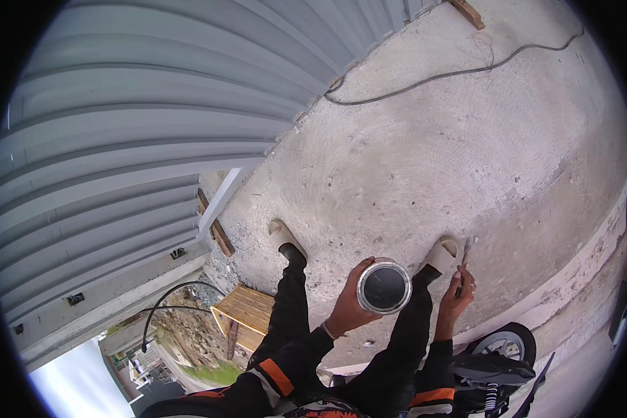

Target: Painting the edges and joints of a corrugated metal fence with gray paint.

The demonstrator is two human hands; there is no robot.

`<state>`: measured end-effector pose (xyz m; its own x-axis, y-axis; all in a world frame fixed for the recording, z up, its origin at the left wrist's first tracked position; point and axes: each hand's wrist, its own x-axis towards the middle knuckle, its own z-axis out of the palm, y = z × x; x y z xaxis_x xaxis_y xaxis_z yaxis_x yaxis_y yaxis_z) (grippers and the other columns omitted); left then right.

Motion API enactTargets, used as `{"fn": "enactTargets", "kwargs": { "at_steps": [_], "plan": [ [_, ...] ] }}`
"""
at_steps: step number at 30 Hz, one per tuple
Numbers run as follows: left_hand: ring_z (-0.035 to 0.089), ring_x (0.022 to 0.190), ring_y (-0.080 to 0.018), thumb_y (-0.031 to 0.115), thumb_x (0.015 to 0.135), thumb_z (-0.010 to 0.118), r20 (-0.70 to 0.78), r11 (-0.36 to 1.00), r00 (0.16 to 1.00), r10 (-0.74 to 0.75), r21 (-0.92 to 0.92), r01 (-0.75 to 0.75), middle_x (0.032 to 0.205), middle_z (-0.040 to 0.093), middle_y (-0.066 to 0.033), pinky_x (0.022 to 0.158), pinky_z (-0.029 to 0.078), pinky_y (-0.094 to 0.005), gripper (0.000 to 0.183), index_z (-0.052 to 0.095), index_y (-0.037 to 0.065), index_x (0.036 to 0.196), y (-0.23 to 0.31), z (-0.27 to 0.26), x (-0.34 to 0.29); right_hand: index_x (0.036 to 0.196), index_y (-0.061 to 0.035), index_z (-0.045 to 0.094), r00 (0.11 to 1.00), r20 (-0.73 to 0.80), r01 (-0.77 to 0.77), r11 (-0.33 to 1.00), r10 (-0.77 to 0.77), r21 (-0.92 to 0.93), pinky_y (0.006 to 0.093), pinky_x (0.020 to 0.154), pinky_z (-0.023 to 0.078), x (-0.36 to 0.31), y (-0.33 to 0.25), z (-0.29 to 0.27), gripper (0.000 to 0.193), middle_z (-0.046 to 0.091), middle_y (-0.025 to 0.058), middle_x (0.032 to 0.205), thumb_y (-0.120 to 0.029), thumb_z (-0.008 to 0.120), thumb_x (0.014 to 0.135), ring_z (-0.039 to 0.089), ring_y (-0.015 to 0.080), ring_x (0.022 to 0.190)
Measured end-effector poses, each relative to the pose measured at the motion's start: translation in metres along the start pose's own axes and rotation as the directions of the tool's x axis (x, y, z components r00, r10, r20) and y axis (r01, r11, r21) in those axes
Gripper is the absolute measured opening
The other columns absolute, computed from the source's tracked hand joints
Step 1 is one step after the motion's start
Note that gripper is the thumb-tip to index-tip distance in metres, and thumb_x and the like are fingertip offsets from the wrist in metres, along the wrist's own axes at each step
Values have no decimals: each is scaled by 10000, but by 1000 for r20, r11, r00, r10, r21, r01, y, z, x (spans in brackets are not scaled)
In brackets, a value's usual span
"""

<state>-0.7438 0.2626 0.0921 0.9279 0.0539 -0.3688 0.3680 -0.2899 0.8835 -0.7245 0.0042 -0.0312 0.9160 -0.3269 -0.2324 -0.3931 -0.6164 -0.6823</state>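
Item 1: metal can [384, 286], round, open-topped, dark grey inside; lower centre of the frame, mouth toward the viewer, its long axis running roughly along the line of sight.

Item 2: left hand [350, 305], wrapped around the can's left side, fingers at the rim; the nearer hand to it.

Item 3: right hand [455, 296], well apart from the left, fingers curled on a slim tool [466, 248]; its long axis runs nearly up the frame, the far end just beside the right slipper [444, 251]. Kind of tool: I cannot tell for sure.

Relation: the can lies left of the right hand and slightly higher in the frame; the right trouser leg [409, 317] shows between.

Edges: grey ribbed metal wall [167, 111], upper left; slatted box [247, 308], lower left; motorbike [498, 366], lower right, below the right hand.

Open room: concrete floor [425, 160], from centre to upper right, crossed near the top by a dark cable [432, 79].
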Motion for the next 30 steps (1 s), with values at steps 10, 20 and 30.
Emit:
{"fn": "enactTargets", "kwargs": {
  "at_steps": [10, 20, 30],
  "plan": [
    [351, 1539, -373, 275, 707, 994, 332, 963, 910, 249, -187, -195, 1601, 407, -182, 1279, 275, -468, 1106, 334, 43, 1563, 153, 186, 27, 1228, -32, 724, 953, -150, -268, 963, 263, -13, 436, 902, 551, -7, 155, -174, 286, 739, 191, 1157, -239, 591, 1083, 713, 352, 1043],
    [400, 1513, -353, 248, 693, 1001, 429, 973, 874, 226, -60, -222, 1583, 428, -186, 1254, 319, -463, 1115, 344, 46, 1571, 201, 198, 50, 1231, -47, 727, 817, -174, -567, 820, 549, -76, 457, 950, 524, -116, 176, -195, 371, 734, 183, 1198, -343, 572, 1068, 691, 375, 1094],
    [424, 1497, -333, 224, 698, 1005, 486, 920, 793, 366, -61, -387, 1563, 458, -168, 1278, 291, -461, 1142, 307, 38, 1583, 257, 207, 133, 1256, 1, 702, 743, -163, -637, 761, 649, 126, 438, 969, 522, -41, 111, -202, 380, 721, 235, 1229, -300, 558, 1073, 689, 385, 1132]
  ]
}}
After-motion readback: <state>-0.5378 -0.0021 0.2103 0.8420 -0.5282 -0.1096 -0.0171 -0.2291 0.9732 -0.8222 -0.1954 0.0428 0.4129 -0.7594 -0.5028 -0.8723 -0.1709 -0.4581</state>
